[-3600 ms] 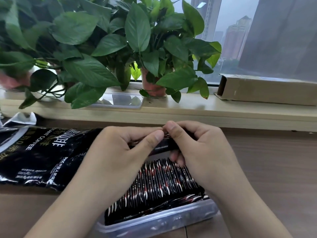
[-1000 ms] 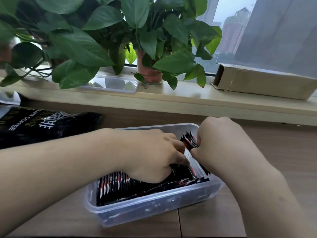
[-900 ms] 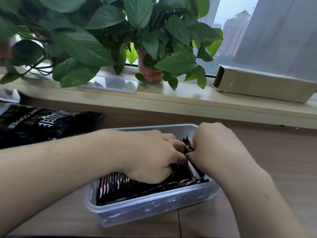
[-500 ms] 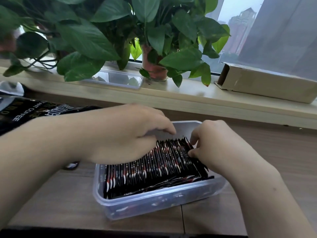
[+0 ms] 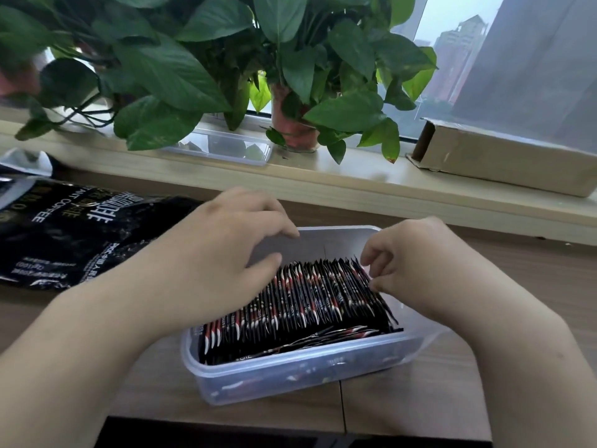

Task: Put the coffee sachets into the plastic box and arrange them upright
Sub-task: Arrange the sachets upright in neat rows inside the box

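Note:
A clear plastic box (image 5: 300, 378) stands on the wooden table. A dense row of black, red and white coffee sachets (image 5: 307, 295) stands on edge inside it, with a few lying flat along the near wall. The far end of the box is bare. My left hand (image 5: 226, 253) hovers over the box's left side, fingers relaxed, thumb near the sachets' left ends, holding nothing. My right hand (image 5: 416, 266) has curled fingers; thumb and forefinger pinch the right ends of the farthest sachets.
A large black instant-coffee bag (image 5: 64, 234) lies flat to the left of the box. On the windowsill behind are a clear lid (image 5: 223, 147), potted plants (image 5: 294, 127) with overhanging leaves and a long cardboard box (image 5: 504, 160).
Both hands first held sachets above the box, then pushed them down into the row. My left hand has since lifted off and opened. My right hand stays at the row's right end.

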`<action>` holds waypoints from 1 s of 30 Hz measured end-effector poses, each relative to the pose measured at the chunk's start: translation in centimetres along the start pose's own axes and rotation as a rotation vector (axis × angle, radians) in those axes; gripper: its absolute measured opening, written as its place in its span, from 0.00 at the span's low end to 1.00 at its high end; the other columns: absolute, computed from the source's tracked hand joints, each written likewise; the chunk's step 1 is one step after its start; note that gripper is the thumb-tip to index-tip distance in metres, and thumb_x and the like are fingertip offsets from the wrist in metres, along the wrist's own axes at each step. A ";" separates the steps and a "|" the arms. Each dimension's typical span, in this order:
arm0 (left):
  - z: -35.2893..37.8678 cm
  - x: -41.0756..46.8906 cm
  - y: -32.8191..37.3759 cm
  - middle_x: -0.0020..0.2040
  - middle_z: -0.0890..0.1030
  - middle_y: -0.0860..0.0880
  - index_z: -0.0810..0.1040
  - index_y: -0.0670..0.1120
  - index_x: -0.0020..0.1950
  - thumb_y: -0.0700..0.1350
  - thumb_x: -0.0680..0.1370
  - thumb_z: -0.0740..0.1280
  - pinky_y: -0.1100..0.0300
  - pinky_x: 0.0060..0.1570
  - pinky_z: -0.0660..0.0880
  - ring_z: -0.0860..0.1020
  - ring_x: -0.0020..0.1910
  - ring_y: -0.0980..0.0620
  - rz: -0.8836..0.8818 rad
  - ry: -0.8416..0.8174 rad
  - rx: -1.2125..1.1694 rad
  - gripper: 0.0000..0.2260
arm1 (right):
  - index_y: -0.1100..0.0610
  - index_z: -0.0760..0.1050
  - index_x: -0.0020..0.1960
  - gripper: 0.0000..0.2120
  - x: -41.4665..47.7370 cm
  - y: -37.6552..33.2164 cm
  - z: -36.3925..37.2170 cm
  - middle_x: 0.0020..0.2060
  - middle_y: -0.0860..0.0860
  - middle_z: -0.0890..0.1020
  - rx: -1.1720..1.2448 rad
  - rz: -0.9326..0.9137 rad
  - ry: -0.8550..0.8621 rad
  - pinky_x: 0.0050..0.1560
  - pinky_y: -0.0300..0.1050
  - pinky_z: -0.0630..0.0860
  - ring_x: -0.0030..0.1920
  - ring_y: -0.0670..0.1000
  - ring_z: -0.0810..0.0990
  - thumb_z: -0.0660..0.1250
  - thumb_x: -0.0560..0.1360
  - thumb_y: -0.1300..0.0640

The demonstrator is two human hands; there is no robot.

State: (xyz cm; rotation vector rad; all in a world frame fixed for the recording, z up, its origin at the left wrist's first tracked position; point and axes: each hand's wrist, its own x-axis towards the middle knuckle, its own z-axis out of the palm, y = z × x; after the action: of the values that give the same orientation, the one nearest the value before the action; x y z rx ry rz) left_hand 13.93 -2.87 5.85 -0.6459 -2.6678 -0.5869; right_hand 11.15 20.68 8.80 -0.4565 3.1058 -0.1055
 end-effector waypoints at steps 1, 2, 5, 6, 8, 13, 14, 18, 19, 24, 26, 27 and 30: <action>0.2 -0.1 -0.2 0.60 0.75 0.65 0.80 0.59 0.61 0.49 0.78 0.68 0.61 0.67 0.65 0.67 0.64 0.63 -0.026 0.017 -0.005 0.13 | 0.45 0.83 0.50 0.08 -0.2 0.5 -0.1 0.40 0.41 0.85 0.000 -0.028 0.049 0.46 0.32 0.74 0.45 0.41 0.80 0.75 0.72 0.55; 0.4 -0.3 -0.3 0.62 0.74 0.66 0.80 0.60 0.61 0.49 0.78 0.68 0.63 0.68 0.63 0.66 0.66 0.64 -0.047 0.016 -0.019 0.13 | 0.44 0.83 0.49 0.07 -0.3 1.0 -0.1 0.39 0.39 0.83 -0.013 -0.064 0.108 0.43 0.33 0.70 0.44 0.41 0.77 0.75 0.72 0.53; 0.7 -0.4 -0.6 0.64 0.72 0.69 0.80 0.62 0.60 0.51 0.77 0.67 0.67 0.66 0.60 0.64 0.66 0.68 -0.082 -0.014 -0.065 0.12 | 0.42 0.85 0.43 0.05 -0.5 2.0 -0.1 0.46 0.39 0.78 -0.006 -0.140 0.253 0.50 0.37 0.62 0.53 0.44 0.70 0.77 0.68 0.45; 0.7 -0.4 -0.7 0.64 0.72 0.70 0.80 0.63 0.60 0.52 0.77 0.67 0.65 0.67 0.60 0.65 0.67 0.68 -0.090 -0.020 -0.072 0.12 | 0.42 0.85 0.42 0.06 -0.4 2.2 0.0 0.52 0.40 0.78 0.012 -0.140 0.251 0.55 0.39 0.63 0.59 0.46 0.68 0.77 0.66 0.43; 0.9 -0.4 -0.8 0.65 0.72 0.70 0.80 0.63 0.60 0.53 0.78 0.67 0.62 0.69 0.62 0.67 0.68 0.66 -0.110 -0.038 -0.077 0.12 | 0.42 0.86 0.41 0.06 -0.2 2.3 0.4 0.64 0.43 0.75 0.026 -0.099 0.193 0.66 0.43 0.64 0.70 0.47 0.62 0.77 0.66 0.42; 1.3 -0.4 -1.3 0.64 0.73 0.69 0.80 0.63 0.59 0.55 0.78 0.65 0.62 0.67 0.63 0.69 0.66 0.64 -0.168 -0.050 -0.080 0.11 | 0.44 0.86 0.41 0.05 0.2 1.8 1.4 0.57 0.47 0.80 0.018 0.112 0.017 0.56 0.45 0.74 0.62 0.50 0.75 0.73 0.72 0.45; 1.3 -0.4 -1.4 0.63 0.74 0.69 0.81 0.63 0.58 0.55 0.77 0.65 0.63 0.66 0.64 0.70 0.65 0.65 -0.176 -0.048 -0.089 0.10 | 0.47 0.86 0.42 0.08 0.2 1.6 1.5 0.48 0.47 0.83 0.006 0.144 -0.033 0.47 0.43 0.76 0.53 0.50 0.79 0.71 0.73 0.45; 1.4 -0.4 -1.2 0.60 0.74 0.69 0.81 0.61 0.58 0.55 0.78 0.65 0.65 0.61 0.66 0.72 0.61 0.66 -0.194 -0.069 -0.087 0.10 | 0.56 0.84 0.42 0.14 0.2 0.8 1.7 0.31 0.49 0.77 -0.105 0.148 -0.120 0.36 0.41 0.70 0.41 0.53 0.77 0.64 0.78 0.50; 1.4 -0.4 -1.1 0.60 0.74 0.69 0.81 0.61 0.58 0.55 0.77 0.64 0.64 0.60 0.66 0.72 0.60 0.66 -0.196 -0.072 -0.081 0.11 | 0.57 0.84 0.42 0.14 0.2 0.9 1.7 0.32 0.50 0.78 -0.108 0.140 -0.125 0.36 0.42 0.71 0.42 0.54 0.77 0.64 0.78 0.51; 1.5 -0.3 -0.7 0.61 0.72 0.69 0.79 0.62 0.58 0.55 0.78 0.62 0.58 0.65 0.67 0.70 0.62 0.62 -0.190 -0.102 -0.037 0.11 | 0.61 0.82 0.41 0.18 -0.2 1.5 1.1 0.29 0.53 0.76 0.047 0.125 -0.171 0.32 0.44 0.70 0.32 0.53 0.73 0.64 0.79 0.49; 1.5 -0.3 -0.8 0.63 0.71 0.68 0.79 0.63 0.59 0.54 0.79 0.62 0.55 0.70 0.66 0.69 0.66 0.60 -0.179 -0.111 -0.028 0.11 | 0.62 0.81 0.42 0.18 -0.2 1.6 1.1 0.27 0.52 0.71 0.068 0.124 -0.173 0.30 0.43 0.66 0.28 0.50 0.67 0.63 0.79 0.49; 1.4 -0.3 -0.8 0.65 0.71 0.67 0.79 0.63 0.59 0.54 0.79 0.63 0.52 0.72 0.64 0.68 0.68 0.60 -0.174 -0.105 -0.026 0.11 | 0.62 0.81 0.43 0.17 -0.2 1.7 1.2 0.27 0.51 0.72 0.067 0.121 -0.169 0.30 0.43 0.67 0.28 0.49 0.67 0.63 0.79 0.49; 1.1 -0.5 -0.4 0.69 0.71 0.64 0.81 0.62 0.59 0.51 0.78 0.66 0.47 0.73 0.64 0.66 0.71 0.60 -0.129 -0.018 -0.032 0.11 | 0.53 0.83 0.50 0.12 -0.2 1.9 1.3 0.42 0.50 0.83 0.060 0.119 -0.145 0.44 0.43 0.76 0.42 0.51 0.79 0.63 0.79 0.50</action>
State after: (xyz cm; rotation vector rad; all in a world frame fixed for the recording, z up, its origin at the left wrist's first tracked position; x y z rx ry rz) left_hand 13.90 -2.90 4.57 -0.4920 -2.7368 -0.6630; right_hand 10.81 22.46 7.33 -0.2646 2.9688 -0.1571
